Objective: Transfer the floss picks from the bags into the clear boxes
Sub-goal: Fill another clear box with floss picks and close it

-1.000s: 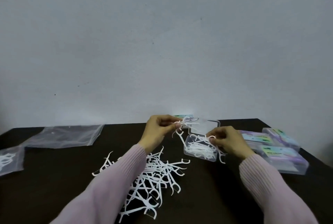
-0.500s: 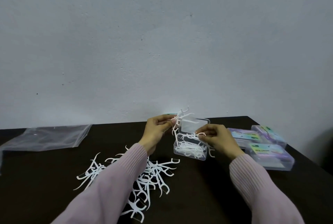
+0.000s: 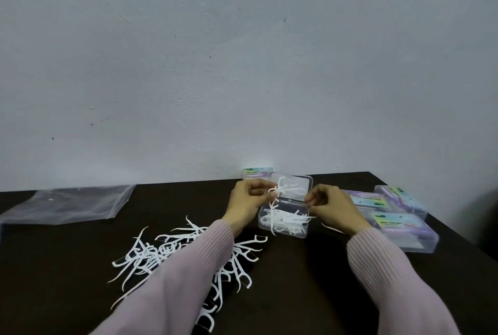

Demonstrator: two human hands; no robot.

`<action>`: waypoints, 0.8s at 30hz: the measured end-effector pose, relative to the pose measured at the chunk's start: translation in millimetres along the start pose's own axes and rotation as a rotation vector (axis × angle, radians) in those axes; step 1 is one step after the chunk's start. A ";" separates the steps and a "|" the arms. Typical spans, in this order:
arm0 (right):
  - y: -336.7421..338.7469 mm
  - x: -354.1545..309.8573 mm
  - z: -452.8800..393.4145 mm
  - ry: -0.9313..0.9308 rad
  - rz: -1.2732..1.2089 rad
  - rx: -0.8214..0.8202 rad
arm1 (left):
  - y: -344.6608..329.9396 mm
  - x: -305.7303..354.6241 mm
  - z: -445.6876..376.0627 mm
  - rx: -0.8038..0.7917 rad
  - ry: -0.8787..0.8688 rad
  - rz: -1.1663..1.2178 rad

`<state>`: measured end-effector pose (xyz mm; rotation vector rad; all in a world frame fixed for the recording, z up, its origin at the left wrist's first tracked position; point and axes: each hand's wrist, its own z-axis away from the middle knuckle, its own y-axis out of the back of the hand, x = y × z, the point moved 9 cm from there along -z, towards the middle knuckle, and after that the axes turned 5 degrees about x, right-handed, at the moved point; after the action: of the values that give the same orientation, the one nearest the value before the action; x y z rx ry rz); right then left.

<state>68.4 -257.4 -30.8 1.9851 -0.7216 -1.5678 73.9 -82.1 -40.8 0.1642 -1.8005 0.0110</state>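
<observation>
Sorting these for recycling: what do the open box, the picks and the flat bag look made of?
Open box: rigid clear plastic, glossy; picks show through its walls. Floss picks: white moulded plastic, seemingly matte. Flat bag: thin clear plastic film, wrinkled with soft sheen. Exact plastic types cannot be told.

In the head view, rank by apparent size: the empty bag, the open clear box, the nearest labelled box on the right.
Largest to smallest:
1. Bag
2. Labelled box
3. Open box, though nearness makes 2 and 3 unsure.
</observation>
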 end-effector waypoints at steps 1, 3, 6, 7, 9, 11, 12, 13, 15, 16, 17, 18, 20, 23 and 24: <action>-1.5 3.7 0.3 -0.023 0.030 -0.028 | -2.0 0.9 0.8 -0.019 -0.019 -0.040; -5.9 7.9 1.9 -0.052 0.060 -0.092 | -5.6 4.5 2.8 -0.044 -0.069 -0.128; -8.3 8.1 2.9 -0.045 0.069 -0.117 | -6.6 8.7 3.4 -0.030 -0.123 -0.222; -7.7 8.2 2.6 -0.046 0.054 -0.110 | -6.3 9.6 3.5 -0.024 -0.132 -0.234; -8.0 8.0 2.9 -0.061 -0.001 -0.126 | -5.9 10.8 3.8 -0.025 -0.140 -0.239; -10.9 5.2 5.5 -0.061 -0.009 -0.178 | -4.4 11.6 3.2 -0.022 -0.139 -0.217; -11.6 3.3 6.2 -0.051 -0.003 -0.190 | -2.9 12.0 2.5 -0.016 -0.130 -0.188; -11.1 1.8 6.3 -0.039 0.004 -0.188 | -1.6 12.0 1.6 -0.011 -0.112 -0.142; -7.7 -1.6 5.7 -0.012 0.014 -0.148 | 1.1 11.1 -0.4 0.005 -0.064 -0.035; -4.6 -3.6 4.8 0.007 0.024 -0.105 | 2.5 10.8 -0.9 0.020 -0.040 0.012; -1.0 -6.6 4.1 0.032 0.038 -0.050 | 3.6 10.3 -1.1 0.036 -0.015 0.058; 1.2 -10.1 3.7 0.055 0.041 0.000 | 4.3 9.1 -0.8 0.052 0.012 0.110; -2.0 -17.7 4.1 0.088 0.019 0.027 | 3.3 5.2 0.1 0.077 0.072 0.237; -19.2 -27.7 7.9 0.114 0.083 -0.011 | 0.2 1.3 1.1 0.100 0.115 0.339; -20.6 -30.6 8.4 0.134 0.141 0.022 | -1.1 1.0 1.6 0.098 0.120 0.355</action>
<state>56.2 -222.1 -24.8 1.9871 -0.8079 -1.3375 72.3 -83.5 -40.2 -0.0864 -1.6896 0.3548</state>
